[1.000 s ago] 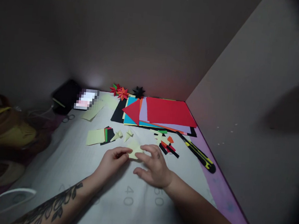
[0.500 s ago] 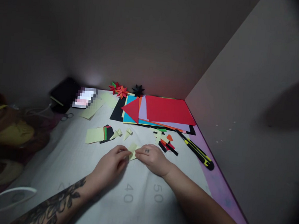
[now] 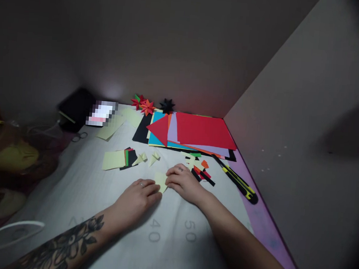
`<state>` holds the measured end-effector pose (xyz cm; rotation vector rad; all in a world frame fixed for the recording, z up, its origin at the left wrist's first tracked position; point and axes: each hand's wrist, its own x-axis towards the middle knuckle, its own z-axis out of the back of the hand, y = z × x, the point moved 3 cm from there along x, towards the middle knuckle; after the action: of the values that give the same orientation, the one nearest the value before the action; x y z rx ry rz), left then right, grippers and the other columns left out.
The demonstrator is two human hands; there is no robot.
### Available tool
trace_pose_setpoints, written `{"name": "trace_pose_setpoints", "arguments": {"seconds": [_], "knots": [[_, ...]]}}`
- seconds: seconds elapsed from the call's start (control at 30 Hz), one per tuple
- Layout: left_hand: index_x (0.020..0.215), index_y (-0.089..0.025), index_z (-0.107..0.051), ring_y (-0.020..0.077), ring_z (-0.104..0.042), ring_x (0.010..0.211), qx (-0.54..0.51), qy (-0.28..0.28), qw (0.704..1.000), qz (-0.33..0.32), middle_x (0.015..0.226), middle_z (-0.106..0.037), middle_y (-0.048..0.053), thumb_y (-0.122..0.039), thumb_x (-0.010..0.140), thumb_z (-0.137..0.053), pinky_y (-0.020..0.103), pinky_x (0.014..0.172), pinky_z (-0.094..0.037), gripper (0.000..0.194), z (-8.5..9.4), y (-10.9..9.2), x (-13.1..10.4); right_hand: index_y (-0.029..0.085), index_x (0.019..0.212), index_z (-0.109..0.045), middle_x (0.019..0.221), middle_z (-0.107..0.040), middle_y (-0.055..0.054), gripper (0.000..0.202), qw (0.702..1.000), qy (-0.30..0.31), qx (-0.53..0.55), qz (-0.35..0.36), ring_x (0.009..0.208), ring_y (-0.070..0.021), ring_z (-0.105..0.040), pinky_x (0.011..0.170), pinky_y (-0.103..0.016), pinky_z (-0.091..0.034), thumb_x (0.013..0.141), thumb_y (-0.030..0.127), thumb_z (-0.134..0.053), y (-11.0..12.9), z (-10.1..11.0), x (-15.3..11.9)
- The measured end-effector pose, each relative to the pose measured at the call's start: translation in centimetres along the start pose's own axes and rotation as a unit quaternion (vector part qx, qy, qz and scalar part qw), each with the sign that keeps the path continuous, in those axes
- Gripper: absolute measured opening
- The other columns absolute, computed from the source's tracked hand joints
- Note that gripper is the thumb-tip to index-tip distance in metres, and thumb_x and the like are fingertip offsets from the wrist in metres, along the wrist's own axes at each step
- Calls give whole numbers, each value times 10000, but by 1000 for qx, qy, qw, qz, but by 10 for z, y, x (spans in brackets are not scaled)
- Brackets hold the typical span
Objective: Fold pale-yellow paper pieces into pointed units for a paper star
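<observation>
A small pale yellow paper point(image 3: 161, 180) lies on the white cloth between my hands. My left hand point(image 3: 143, 194) touches its left edge, fingers together, the thumb at its lower corner. On its right edge rest the closed fingers of my right hand point(image 3: 184, 183). Two folded pale yellow pieces, one on the left point(image 3: 140, 159) and one on the right point(image 3: 155, 158), sit just beyond. To their left is a stack of small squares point(image 3: 114, 160), pale yellow on top, with green, orange and black showing at its side.
Coloured sheets point(image 3: 205, 130) lie at the back with folded paper stars point(image 3: 147, 107) behind them. Paper scraps point(image 3: 201, 170) and a yellow-black cutter point(image 3: 238, 182) are on the right. Scissors point(image 3: 80, 136) and a blurred-out phone point(image 3: 101, 113) are at the left, near the wall.
My left hand has turned palm down, its fingers flatter on the paper. My right hand has shifted slightly up, and more of the paper shows between them.
</observation>
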<state>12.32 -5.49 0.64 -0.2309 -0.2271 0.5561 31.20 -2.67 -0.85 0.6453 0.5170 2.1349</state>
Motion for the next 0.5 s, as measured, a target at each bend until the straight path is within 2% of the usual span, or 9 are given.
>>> {"name": "trace_pose_setpoints", "arguments": {"seconds": [0.2, 0.37, 0.5], "knots": [[1094, -161, -632, 264, -577, 1035, -8, 10, 1000, -1, 1057, -678, 97, -78, 861, -518, 414, 856, -490, 273, -2, -4, 1, 233, 785, -680, 991, -615, -36, 115, 997, 16, -14, -72, 1039, -232, -489, 910, -417, -411, 828, 134, -638, 3, -4, 8], [1108, -152, -615, 261, -571, 999, -18, 13, 1000, 14, 1003, -664, 98, -78, 842, -531, 408, 831, -507, 288, -7, -7, 2, 214, 775, -635, 1017, -591, -43, 100, 996, 23, -36, -84, 1059, -248, -473, 874, -431, -394, 834, 137, -614, 3, -8, 12], [1097, -142, -611, 265, -553, 1039, 1, -7, 1000, 17, 1078, -630, 111, -72, 843, -517, 417, 870, -502, 280, -7, -10, 2, 210, 794, -618, 1032, -582, -43, 70, 994, 24, -41, -95, 1049, -242, -471, 874, -425, -383, 834, 153, -611, 2, -9, 14]]}}
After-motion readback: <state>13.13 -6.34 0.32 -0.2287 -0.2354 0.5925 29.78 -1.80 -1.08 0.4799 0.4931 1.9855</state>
